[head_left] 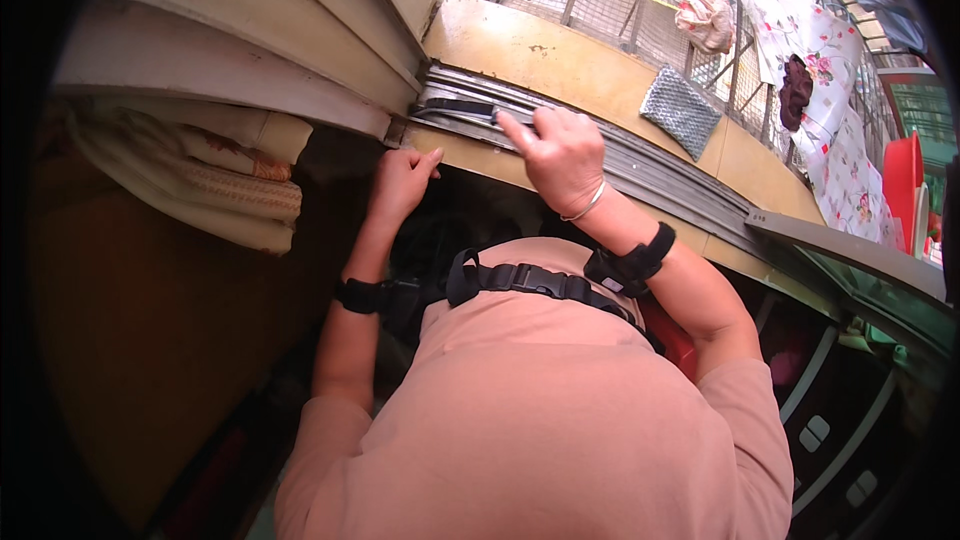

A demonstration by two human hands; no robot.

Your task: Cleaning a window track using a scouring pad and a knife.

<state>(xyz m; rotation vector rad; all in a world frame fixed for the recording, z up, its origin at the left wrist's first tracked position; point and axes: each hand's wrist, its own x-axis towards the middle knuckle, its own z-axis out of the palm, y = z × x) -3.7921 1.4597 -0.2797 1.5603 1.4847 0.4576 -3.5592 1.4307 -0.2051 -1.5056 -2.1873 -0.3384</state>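
Observation:
My right hand point(566, 155), with a thin bangle on its wrist, is curled over the metal window track point(640, 172). Its fingers are closed round the near end of a slim black tool point(455, 108), which lies along the left end of the track. What kind of tool it is cannot be made out. Just below the sill's near edge, by the corner post, my left hand point(404, 183) is curled with its thumb sticking out. Nothing shows in the left hand, which rests at or very close to the yellowish sill point(480, 157).
Pale folded panels point(270, 30) and a bunched curtain point(230, 175) stand at left. Beyond the track, a grey cloth point(682, 112) lies on the outer ledge. A crumpled cloth point(706, 12) and a floral sheet point(822, 70) hang by the bars. A sliding window frame point(850, 265) closes the right side.

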